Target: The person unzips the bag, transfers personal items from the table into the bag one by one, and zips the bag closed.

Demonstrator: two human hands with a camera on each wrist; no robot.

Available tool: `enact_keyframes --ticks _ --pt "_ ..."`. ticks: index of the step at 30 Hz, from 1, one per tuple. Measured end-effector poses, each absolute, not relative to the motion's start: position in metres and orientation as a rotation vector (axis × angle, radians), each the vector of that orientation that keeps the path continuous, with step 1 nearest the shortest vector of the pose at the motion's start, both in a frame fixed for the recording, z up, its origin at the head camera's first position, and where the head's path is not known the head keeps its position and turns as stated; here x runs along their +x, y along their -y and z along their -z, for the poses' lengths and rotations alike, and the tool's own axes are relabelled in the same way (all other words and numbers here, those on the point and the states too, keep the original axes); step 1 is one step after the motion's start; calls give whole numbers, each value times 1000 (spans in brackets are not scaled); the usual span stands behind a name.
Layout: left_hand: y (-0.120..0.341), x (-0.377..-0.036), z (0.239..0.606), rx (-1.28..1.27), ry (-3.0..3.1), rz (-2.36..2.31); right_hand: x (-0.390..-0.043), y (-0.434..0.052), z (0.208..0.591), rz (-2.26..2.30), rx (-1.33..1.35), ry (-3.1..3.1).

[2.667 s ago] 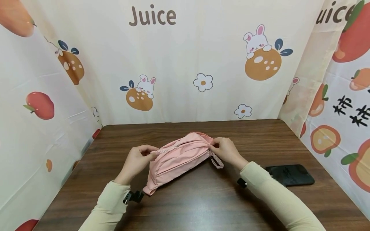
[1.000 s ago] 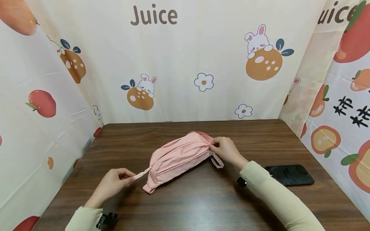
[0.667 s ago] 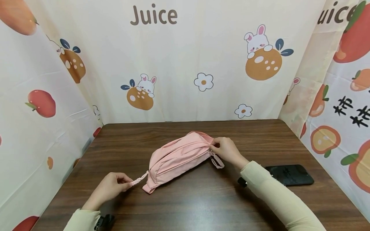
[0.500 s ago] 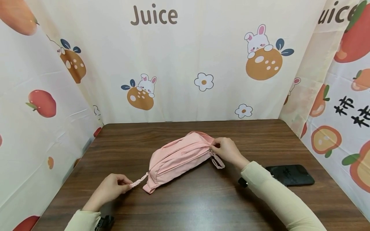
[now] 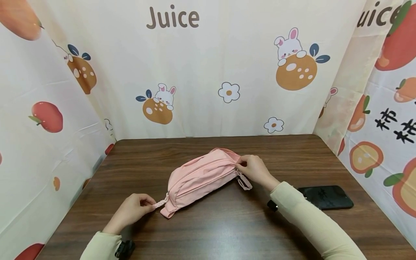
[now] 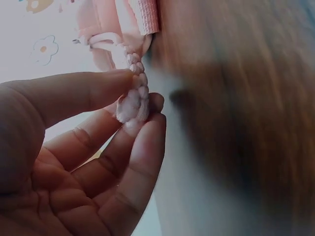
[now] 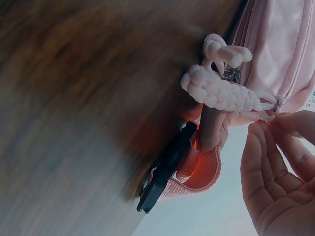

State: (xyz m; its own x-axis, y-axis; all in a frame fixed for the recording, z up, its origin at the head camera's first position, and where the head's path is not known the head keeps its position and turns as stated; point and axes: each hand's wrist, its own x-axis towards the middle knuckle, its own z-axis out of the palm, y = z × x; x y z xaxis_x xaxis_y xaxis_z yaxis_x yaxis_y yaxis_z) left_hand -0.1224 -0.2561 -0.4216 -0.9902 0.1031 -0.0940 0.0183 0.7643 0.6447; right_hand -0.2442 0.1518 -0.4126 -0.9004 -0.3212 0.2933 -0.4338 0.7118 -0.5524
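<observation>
My left hand (image 5: 134, 209) sits low and near my body, thumb and fingertips (image 6: 147, 105) pinched together, palm turned inward. My right hand (image 5: 255, 169) reaches farther forward, fingers (image 7: 268, 152) curled and pinching. Both forearms angle inward, sleeves down to the wrists.

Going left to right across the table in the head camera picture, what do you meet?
Left hand → braided pink zipper cord → soft pink fabric pouch → right hand → flat black phone.
</observation>
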Motion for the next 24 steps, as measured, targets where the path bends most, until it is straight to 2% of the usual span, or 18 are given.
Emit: enact_keyframes --ticks 13,24 --pt "245 -131 421 207 -2804 -1021 -245 -152 412 -970 626 2750" --pt "224 -147 400 243 -2973 -1094 -247 -154 413 -977 641 2763"
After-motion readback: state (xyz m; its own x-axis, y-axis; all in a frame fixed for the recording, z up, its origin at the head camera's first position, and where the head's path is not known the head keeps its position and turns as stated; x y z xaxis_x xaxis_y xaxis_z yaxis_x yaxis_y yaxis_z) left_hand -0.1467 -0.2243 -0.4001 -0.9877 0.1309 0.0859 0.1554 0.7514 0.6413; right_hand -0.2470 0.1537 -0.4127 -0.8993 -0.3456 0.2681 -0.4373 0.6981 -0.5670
